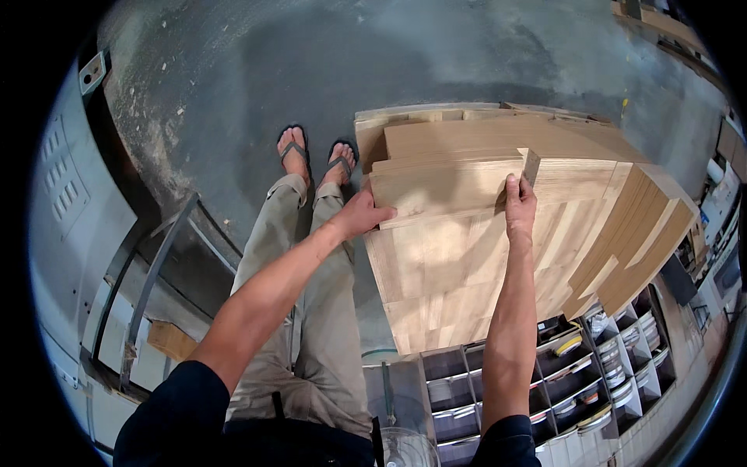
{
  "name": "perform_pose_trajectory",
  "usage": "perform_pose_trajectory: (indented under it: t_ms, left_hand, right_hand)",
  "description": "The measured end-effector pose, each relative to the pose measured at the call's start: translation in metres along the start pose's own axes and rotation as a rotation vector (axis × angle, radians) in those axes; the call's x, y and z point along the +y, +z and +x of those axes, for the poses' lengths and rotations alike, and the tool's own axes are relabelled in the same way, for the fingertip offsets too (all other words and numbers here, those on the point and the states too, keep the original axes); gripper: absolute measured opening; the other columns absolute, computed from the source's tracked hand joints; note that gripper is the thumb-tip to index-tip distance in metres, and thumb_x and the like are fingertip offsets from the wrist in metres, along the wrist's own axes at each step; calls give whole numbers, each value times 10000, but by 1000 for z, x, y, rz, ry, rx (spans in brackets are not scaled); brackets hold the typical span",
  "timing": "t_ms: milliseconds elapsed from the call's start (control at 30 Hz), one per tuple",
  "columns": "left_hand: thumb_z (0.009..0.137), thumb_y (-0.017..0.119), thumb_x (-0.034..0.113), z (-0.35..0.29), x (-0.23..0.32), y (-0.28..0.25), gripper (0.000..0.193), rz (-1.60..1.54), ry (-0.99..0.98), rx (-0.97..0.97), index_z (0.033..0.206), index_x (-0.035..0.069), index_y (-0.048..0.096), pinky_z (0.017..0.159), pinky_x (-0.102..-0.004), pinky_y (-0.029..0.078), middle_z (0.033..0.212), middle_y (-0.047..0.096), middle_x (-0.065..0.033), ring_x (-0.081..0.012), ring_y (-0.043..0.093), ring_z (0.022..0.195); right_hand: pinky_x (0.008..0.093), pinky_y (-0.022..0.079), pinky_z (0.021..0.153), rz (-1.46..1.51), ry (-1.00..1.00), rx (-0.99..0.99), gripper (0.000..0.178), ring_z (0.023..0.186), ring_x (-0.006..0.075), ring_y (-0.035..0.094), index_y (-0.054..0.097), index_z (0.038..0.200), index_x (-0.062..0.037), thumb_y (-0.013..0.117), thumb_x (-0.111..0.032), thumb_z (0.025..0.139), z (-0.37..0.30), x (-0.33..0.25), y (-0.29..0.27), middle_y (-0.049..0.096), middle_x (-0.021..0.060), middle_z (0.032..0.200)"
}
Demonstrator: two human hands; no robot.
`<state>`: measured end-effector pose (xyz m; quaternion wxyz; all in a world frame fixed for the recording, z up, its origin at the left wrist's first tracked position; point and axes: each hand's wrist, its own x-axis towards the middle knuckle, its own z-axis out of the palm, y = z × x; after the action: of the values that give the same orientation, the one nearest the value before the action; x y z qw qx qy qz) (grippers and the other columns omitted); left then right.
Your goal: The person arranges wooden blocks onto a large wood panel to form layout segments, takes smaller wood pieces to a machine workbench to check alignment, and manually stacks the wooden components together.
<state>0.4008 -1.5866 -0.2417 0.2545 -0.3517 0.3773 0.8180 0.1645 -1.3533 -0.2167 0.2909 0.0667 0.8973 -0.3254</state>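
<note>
A short wood-grain board [443, 185] lies at the near edge of a tall stack, above larger wood-grain panels [443, 265]. My left hand [359, 214] grips its left end, thumb on the upper face and the other fingers mostly hidden at the edge. At its right end, my right hand [520, 208] is closed on the board, thumb on top, next to an upturned end face [531, 165]. More brown panels [498, 136] lie just beyond the board.
Brown sheets [622, 241] stand along the stack's right side. Below is a compartment rack [459, 424] with coiled edging strips. A grey machine cabinet [74, 202] and a metal frame [144, 303] stand at left. My sandalled feet [294, 152] rest on the grey floor [350, 62].
</note>
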Motion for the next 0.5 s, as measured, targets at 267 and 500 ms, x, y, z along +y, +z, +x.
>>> perform_pose_trajectory:
  t_ms: [267, 500]
  left_hand:
    - [821, 653, 105, 3, -18, 7, 666, -153, 32, 76, 1376, 17, 297, 978, -306, 387, 1294, 455, -67, -168, 453, 1171]
    - [817, 665, 112, 3, -12, 3, 724, -170, -71, -85, 1399, 30, 242, 986, -307, 377, 1315, 423, -69, -168, 431, 1194]
  right_hand:
    - [237, 417, 717, 61, 161, -105, 332, 761, 78, 488, 658, 1002, 0, 638, -316, 903, 5, -4, -9, 618, -19, 846]
    - [229, 359, 611, 96, 106, -104, 318, 675, 69, 395, 618, 851, -14, 636, -329, 893, 2, -13, -11, 497, -54, 714]
